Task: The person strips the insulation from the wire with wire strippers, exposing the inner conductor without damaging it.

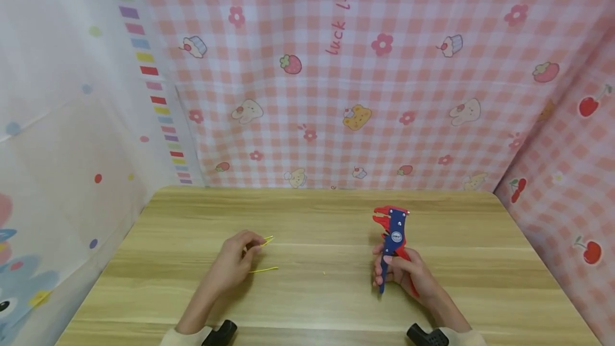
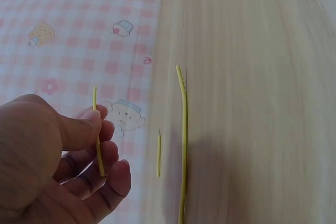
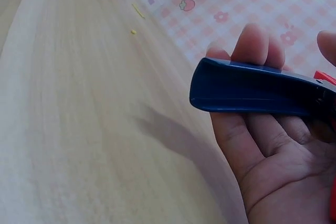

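Observation:
My left hand [image 1: 235, 260] pinches a short yellow wire [image 2: 95, 98] between thumb and fingers, over the left-middle of the table. A second short yellow wire [image 2: 158, 156], with a thin bare end, lies on the tabletop beside that hand. Nearer to me, a longer yellow wire [image 1: 265, 269] runs partly behind the hand; its far end is slightly bent. My right hand [image 1: 417, 274] grips a blue and red wire stripper [image 1: 396, 228] by its handles, its red jaws raised and pointing left. The stripper's hollow blue handle [image 3: 252, 85] crosses my fingers in the right wrist view.
A tiny yellow scrap [image 1: 324, 273] lies between the hands on the wooden table [image 1: 312, 303]. Behind the table hangs a pink checked curtain [image 1: 326, 95], with a patterned white sheet [image 1: 62, 138] on the left and another checked cloth [image 1: 567, 186] on the right.

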A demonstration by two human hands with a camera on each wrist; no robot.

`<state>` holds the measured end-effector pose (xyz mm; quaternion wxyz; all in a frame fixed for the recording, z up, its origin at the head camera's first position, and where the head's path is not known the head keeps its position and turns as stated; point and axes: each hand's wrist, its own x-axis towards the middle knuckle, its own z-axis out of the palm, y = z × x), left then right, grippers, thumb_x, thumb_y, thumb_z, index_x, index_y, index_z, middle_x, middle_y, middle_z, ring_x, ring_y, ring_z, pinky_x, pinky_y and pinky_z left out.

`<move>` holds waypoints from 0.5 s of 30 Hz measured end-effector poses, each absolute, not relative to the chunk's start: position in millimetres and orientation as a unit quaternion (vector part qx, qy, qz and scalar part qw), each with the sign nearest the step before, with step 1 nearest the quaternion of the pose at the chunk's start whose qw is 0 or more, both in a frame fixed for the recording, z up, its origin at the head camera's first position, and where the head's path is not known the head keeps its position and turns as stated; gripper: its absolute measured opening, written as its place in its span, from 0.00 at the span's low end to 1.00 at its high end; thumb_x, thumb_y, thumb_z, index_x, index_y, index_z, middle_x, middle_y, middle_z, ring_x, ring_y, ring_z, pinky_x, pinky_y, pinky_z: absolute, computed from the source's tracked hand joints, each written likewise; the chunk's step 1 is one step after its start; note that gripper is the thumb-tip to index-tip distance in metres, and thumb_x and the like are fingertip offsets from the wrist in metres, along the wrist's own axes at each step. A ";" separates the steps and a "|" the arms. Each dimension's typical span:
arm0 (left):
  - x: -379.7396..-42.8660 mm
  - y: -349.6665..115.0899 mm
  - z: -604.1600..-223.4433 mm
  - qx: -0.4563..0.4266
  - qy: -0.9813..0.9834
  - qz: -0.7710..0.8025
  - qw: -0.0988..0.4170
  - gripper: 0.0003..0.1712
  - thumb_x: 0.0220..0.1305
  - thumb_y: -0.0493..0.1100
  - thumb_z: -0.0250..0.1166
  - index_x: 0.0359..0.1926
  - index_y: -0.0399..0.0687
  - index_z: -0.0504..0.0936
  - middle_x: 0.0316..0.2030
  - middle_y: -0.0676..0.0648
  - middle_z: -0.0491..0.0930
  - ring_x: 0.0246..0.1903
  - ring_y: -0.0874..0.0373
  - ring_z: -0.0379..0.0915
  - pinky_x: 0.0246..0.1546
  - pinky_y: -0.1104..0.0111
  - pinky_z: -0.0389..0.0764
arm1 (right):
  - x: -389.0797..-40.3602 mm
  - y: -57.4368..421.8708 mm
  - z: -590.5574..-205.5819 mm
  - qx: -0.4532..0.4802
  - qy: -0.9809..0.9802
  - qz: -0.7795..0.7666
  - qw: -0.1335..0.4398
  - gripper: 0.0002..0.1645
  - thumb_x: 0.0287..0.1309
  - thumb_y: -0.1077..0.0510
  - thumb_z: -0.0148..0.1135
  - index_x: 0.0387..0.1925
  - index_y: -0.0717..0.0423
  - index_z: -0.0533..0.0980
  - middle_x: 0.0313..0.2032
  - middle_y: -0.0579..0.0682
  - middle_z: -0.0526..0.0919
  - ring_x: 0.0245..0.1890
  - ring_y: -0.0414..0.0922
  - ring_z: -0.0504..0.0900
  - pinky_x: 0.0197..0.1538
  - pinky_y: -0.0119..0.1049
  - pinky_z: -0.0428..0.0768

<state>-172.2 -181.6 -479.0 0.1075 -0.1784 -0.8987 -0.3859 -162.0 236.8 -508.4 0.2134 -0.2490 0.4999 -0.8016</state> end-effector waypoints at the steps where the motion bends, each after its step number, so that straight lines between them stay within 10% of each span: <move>1: -172.3 -180.1 -478.9 -0.180 -0.898 -0.387 0.108 0.08 0.65 0.27 0.65 0.41 0.41 0.85 0.34 0.49 0.82 0.34 0.65 0.74 0.35 0.72 0.78 | -161.5 236.5 -507.7 -0.250 0.500 -0.801 0.214 0.17 0.76 0.68 0.36 0.59 0.68 0.66 0.39 0.53 0.86 0.35 0.46 0.87 0.48 0.44 0.88; 15: -173.2 -160.2 -473.4 -0.213 -0.885 -0.402 0.105 0.04 0.67 0.30 0.65 0.39 0.41 0.84 0.32 0.52 0.81 0.32 0.66 0.73 0.31 0.74 0.78 | -155.4 235.7 -496.5 -0.262 0.495 -0.796 0.228 0.18 0.75 0.70 0.33 0.58 0.68 0.65 0.39 0.53 0.86 0.36 0.45 0.88 0.48 0.42 0.88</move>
